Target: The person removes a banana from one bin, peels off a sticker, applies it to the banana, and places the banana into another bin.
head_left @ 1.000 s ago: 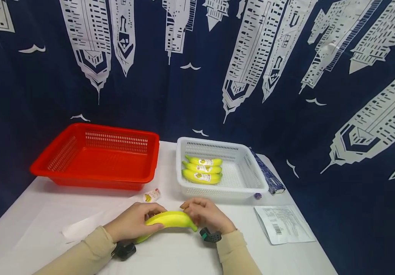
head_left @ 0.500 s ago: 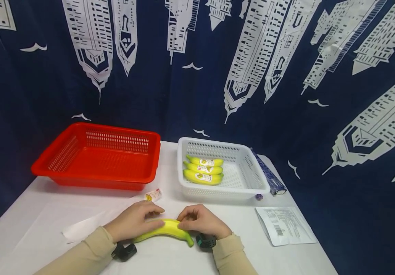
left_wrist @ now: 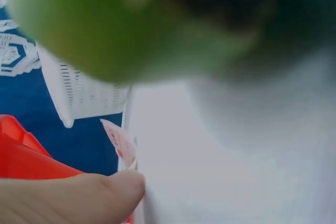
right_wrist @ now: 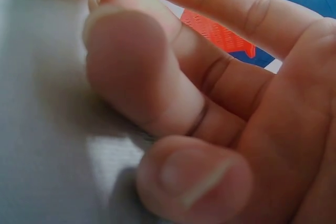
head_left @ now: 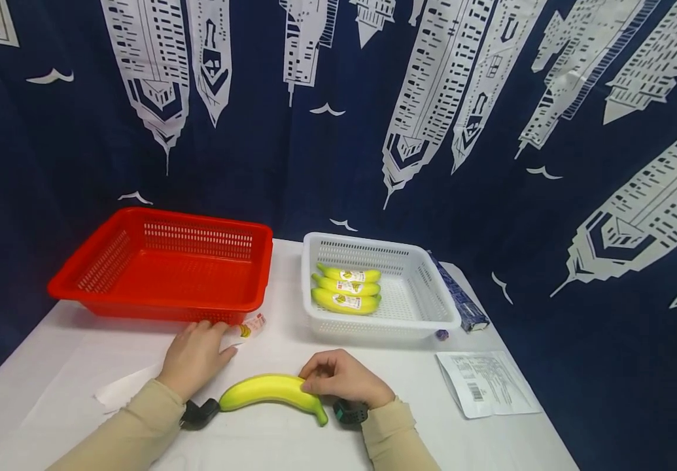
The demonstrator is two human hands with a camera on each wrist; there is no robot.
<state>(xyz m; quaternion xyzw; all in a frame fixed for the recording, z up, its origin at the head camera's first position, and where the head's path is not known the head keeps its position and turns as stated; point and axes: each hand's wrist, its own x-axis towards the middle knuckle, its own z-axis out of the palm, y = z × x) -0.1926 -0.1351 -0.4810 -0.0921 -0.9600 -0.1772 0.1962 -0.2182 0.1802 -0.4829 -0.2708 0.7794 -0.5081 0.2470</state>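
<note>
A yellow banana (head_left: pixel 267 390) with a greenish stem lies on the white table in front of the person. The right hand (head_left: pixel 347 378) holds it near its stem end, thumb and finger against its upper side; other fingers are curled in the right wrist view. The left hand (head_left: pixel 193 358) is over a paper strip by the red basket, its fingertips partly hidden. A banana-printed label (head_left: pixel 252 327) on the strip shows beside that hand. Beyond the thumb (left_wrist: pixel 113 190) in the left wrist view, the label (left_wrist: pixel 121 142) stands up slightly. The blurred green banana end (left_wrist: pixel 105 35) fills that view's top.
A red basket (head_left: pixel 250 302) stands at the back left. A white basket (head_left: pixel 432 320) at the back right holds several labelled bananas (head_left: pixel 347 301). A dark blue box (head_left: pixel 462 301) lies beside it, and a silver pouch (head_left: pixel 485 386) lies at the right.
The left hand has left the banana and moved forward and left to the label strip, which has shifted slightly left. The right hand has moved onto the banana, which now lies slightly nearer the person.
</note>
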